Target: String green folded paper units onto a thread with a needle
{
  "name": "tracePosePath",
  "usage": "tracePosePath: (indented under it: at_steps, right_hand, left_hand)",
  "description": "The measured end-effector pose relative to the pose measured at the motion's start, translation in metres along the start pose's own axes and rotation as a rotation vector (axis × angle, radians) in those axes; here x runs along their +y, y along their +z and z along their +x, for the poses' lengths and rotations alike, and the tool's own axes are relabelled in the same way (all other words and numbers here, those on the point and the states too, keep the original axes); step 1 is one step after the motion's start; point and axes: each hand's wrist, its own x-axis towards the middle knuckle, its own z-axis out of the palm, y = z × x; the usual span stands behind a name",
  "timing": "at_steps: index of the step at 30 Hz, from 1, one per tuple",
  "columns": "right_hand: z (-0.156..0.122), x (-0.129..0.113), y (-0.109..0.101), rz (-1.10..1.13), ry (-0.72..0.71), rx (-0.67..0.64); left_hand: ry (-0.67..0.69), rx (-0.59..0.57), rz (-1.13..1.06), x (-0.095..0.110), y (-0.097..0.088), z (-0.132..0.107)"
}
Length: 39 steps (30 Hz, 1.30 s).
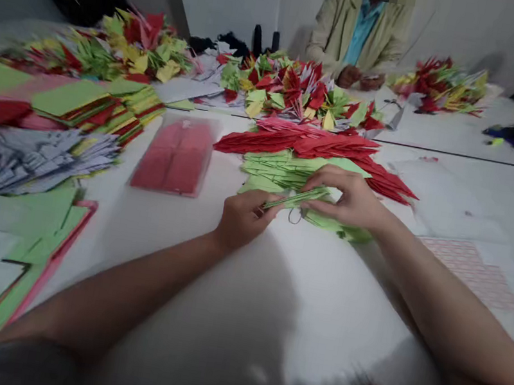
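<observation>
Between my two hands is a folded green paper piece [301,197], held level above the white table. My left hand [246,217] pinches its left end between thumb and fingers. At the other end, my right hand [346,197] grips it with the thumb below and the fingers above. A small dark ring [295,215] shows just under the paper; I cannot tell what it belongs to. Right behind my hands lie folded green papers [268,166] in a row, and beyond them a bundle of folded red papers [337,148].
A clear packet of red paper [172,156] lies left of my hands. Stacks of coloured sheets [71,98] and green sheets [14,213] fill the left side. Across the table, a person [359,39] sits behind heaps of folded paper [297,88]. A brick-patterned sheet [473,272] lies right.
</observation>
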Motion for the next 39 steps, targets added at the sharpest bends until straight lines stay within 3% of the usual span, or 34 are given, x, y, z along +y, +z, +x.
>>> tracePosePath:
  at_steps: [9, 26, 34, 39]
  right_hand:
    - [0.001, -0.008, 0.009, -0.378, -0.151, -0.036]
    - [-0.001, -0.01, 0.021, -0.33, -0.13, -0.121]
    - [-0.001, -0.013, 0.022, -0.309, -0.126, -0.069]
    - [0.0, -0.018, 0.023, -0.311, -0.168, -0.014]
  left_hand:
    - [0.019, 0.007, -0.001, 0.004, 0.001, 0.002]
    - [0.041, -0.021, -0.019, 0.003, 0.001, 0.002]
    - [-0.025, 0.022, -0.036, 0.006, 0.001, 0.002]
    - [0.03, 0.01, -0.063, 0.005, 0.001, 0.002]
